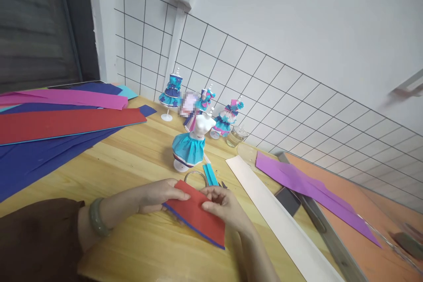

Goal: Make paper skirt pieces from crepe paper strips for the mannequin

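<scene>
A piece of red paper [201, 218] with a blue strip along its lower edge is held above the wooden table [139, 251] between both hands. My left hand [161, 194] grips its left end, thumb on top and fingers underneath. At the upper right edge, my right hand [223, 205] pinches the paper between thumb and fingers. Just beyond stands a small white mannequin [203, 124] in a pleated turquoise skirt [189, 147]. Behind my hands lie a roll of tape [195, 175] and turquoise paper strips [210, 175]; dark scissor-like tips show partly beside my right hand.
Stacked red paper [72, 124], blue and pink sheets cover the left side. Several dressed mannequins, one at the left [172, 92], and a glass jar [236, 136] stand near the wire grid [264, 79]. A long white paper strip [274, 216], phone [288, 200] and purple paper [310, 189] lie right.
</scene>
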### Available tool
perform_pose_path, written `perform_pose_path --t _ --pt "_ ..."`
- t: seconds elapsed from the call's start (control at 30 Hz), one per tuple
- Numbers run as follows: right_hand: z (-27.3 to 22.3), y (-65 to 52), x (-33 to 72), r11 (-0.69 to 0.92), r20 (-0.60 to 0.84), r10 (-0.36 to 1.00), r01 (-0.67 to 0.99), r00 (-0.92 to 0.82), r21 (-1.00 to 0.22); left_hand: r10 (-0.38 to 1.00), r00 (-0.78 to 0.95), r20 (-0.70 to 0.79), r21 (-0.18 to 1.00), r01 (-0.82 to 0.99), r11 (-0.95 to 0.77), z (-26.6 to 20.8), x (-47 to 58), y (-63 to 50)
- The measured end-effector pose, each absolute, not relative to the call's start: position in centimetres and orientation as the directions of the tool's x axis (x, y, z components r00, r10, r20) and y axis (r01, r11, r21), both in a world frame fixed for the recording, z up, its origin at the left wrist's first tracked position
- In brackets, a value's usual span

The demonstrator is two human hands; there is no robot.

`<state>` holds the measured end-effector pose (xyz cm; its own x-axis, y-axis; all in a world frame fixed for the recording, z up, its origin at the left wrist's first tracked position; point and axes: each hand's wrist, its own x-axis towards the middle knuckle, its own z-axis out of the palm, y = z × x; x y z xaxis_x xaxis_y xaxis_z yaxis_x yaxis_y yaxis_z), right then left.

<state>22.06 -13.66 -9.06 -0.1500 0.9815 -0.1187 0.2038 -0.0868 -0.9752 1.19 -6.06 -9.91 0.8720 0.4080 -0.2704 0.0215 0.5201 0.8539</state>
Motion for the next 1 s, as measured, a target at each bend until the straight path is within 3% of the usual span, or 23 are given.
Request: perform_pose_path --t 0.13,0.27,0.37,0.43,0.5,0.6,0.77,0.87,1.0 --pt "-8.8 -13.9 22.2 -0.110 -0.128 0.991 0.272 -0.050 -0.956 0.406 0.895 -0.187 0.952 0.063 0.301 -10.0 1.1 -5.6" --pt "-8.2 -13.9 22.4 0.037 0.085 0.993 0.478 0.079 -0.878 0.594 0.804 -0.035 0.982 0.138 -0.129 -10.2 1.4 -5.3" --pt "-7.5 -14.2 22.9 0.158 0.135 0.987 0.415 -0.083 -0.896 0.644 0.719 0.262 0.839 0.161 -0.520 -10.5 1.4 -5.2" --pt "-7.1 -14.5 23.5 0.186 0.125 0.969 0.298 -0.215 -0.936 0.528 0.693 0.490 0.674 0.082 -0.734 -10.7 1.1 -5.2" --pt "-7.1 -14.6 23.9 0.190 0.135 0.961 0.224 -0.242 -0.956 0.376 0.674 0.635 0.526 -0.021 -0.850 -10.8 0.8 -5.3" --pt "-7.4 -14.5 23.9 0.176 0.148 0.979 0.222 -0.139 -0.959 0.274 0.667 0.693 0.442 -0.094 -0.892 -11.0 0.5 -5.4" --pt "-7.8 -14.1 22.3 0.232 0.232 0.972 0.368 -0.045 -0.900 0.299 0.675 0.675 0.486 -0.101 -0.868 -11.0 0.6 -5.4" --pt "-7.7 -14.4 21.2 0.324 0.329 0.941 0.470 -0.073 -0.821 0.465 0.662 0.587 0.641 -0.029 -0.767 -10.8 0.8 -5.4" --pt "-7.8 -14.9 20.0 0.459 0.414 0.882 0.606 -0.224 -0.650 0.701 0.621 0.352 0.860 0.081 -0.504 -10.5 1.0 -5.5"
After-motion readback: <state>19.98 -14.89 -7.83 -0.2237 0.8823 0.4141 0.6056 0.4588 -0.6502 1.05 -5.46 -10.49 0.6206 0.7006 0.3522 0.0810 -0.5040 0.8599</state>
